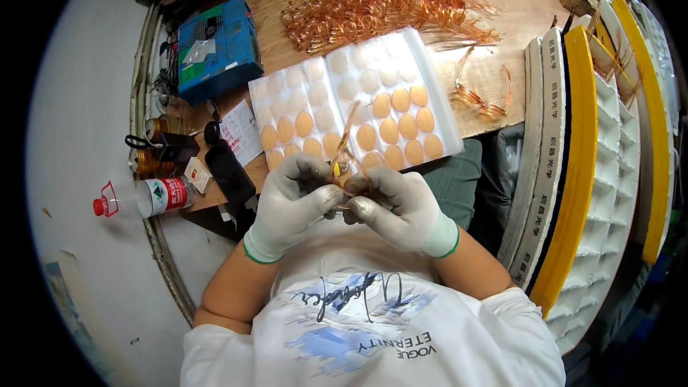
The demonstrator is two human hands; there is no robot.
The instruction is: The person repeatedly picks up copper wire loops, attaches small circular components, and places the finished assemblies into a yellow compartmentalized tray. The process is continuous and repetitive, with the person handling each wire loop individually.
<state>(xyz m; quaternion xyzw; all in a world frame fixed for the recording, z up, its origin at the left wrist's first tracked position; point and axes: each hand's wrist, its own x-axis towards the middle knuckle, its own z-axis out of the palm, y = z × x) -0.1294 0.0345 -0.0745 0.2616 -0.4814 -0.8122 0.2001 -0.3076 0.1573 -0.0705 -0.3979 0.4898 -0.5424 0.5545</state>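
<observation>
My left hand [292, 208] and my right hand [403, 206], both in white gloves with grey-coated fingers and green cuffs, meet in front of my chest. Between them they pinch an amber see-through eyeglass frame [344, 149], one temple of which points up and away from me. A small yellow spot shows at its middle; my fingers hide most of the rest. Just beyond lie white sheets [331, 89] bearing rows of tan oval pieces [389, 130]. Some ovals at the far rows look pale or bare.
A heap of amber eyeglass frames [380, 11] covers the table's far side, with a few loose frames [487, 104] at right. Left are a blue box [218, 50], a black phone [229, 173] and a plastic bottle [147, 197]. White compartment trays [609, 193] stand on the right.
</observation>
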